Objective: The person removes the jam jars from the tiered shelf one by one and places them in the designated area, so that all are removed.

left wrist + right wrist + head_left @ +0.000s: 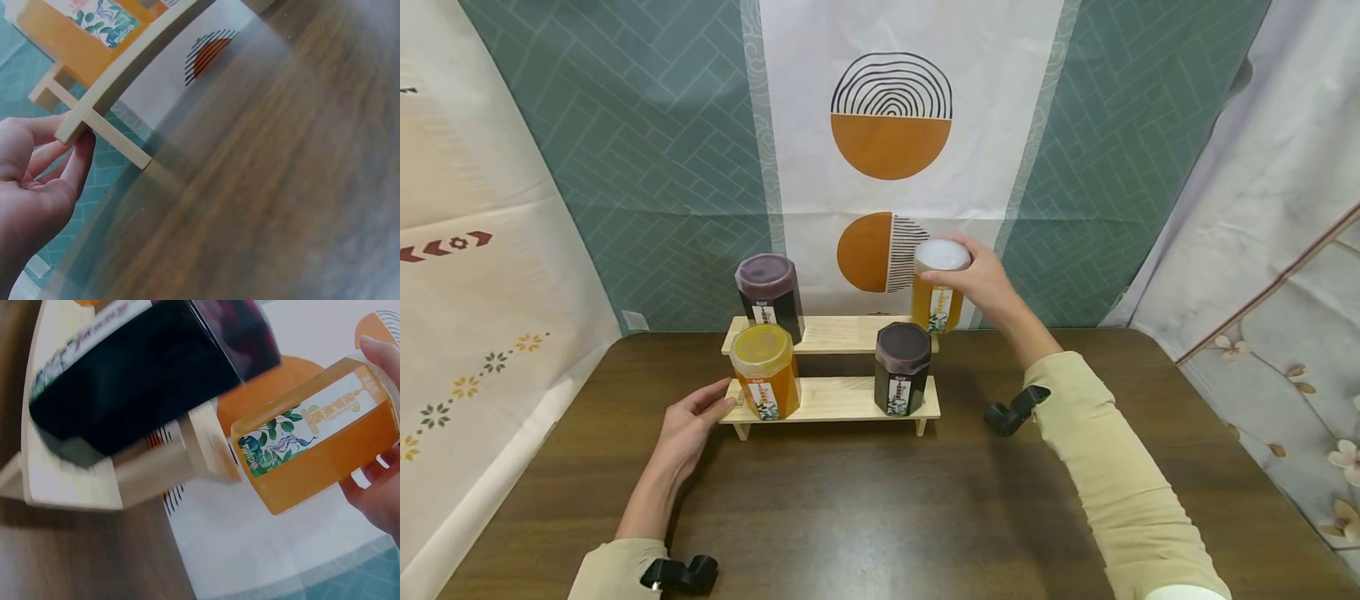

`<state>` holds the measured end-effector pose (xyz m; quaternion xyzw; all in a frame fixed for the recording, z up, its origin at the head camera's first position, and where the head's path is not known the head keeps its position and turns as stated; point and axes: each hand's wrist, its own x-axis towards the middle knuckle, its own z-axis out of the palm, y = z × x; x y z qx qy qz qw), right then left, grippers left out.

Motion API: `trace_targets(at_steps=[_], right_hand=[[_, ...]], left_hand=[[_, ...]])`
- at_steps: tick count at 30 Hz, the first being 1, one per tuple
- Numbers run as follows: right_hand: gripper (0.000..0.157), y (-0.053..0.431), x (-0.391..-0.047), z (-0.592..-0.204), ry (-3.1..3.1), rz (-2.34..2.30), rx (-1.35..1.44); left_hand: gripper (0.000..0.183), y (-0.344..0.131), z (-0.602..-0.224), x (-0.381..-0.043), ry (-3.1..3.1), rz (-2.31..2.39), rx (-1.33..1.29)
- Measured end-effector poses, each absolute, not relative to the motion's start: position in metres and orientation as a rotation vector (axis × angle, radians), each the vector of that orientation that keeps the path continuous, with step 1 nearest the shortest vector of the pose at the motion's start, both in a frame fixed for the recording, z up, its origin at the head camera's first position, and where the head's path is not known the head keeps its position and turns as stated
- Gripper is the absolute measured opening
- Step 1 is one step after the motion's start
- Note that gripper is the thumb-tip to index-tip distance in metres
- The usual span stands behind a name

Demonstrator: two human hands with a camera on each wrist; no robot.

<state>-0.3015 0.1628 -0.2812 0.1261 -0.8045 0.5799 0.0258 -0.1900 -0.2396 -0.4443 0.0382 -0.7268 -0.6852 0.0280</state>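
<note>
My right hand point(985, 279) grips an amber jar with a white lid point(319, 431) around its top. That jar is at the right end of the upper board of a two-step wooden rack point(842, 398); in the right wrist view its base lies just past the board's end. My left hand point(688, 425) pinches the left end of the lower board, thumb and fingers on either side of the wood point(75, 128). Beside it on that board stands an amber jar with a yellow lid point(767, 379). A dark jar point(902, 371) stands at the lower board's right end.
Another dark jar with a purple lid point(771, 296) stands on the upper board's left. The rack rests near the back edge of a brown wooden table point(850, 517). Behind hangs a patterned cloth point(662, 167), with further cloths at both sides.
</note>
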Motion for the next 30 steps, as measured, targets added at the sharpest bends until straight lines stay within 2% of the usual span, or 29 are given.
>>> trace_targets(at_steps=[9, 14, 23, 30], right_hand=[[0.073, 0.195, -0.302, -0.282, -2.525, 1.755, 0.296], [0.080, 0.212, -0.303, -0.291, -2.608, 1.666, 0.251], [0.074, 0.225, -0.308, -0.329, -2.704, 1.631, 0.247], [0.076, 0.226, -0.311, -0.358, -2.726, 1.644, 0.242]], left_hand=[[0.058, -0.239, -0.445, -0.191, -2.171, -2.248, 0.148], [0.057, -0.240, -0.444, -0.190, -2.160, -2.246, 0.143], [0.056, -0.242, -0.449, -0.187, -2.110, -2.268, 0.141], [0.057, -0.240, -0.449, -0.188, -2.118, -2.245, 0.159]])
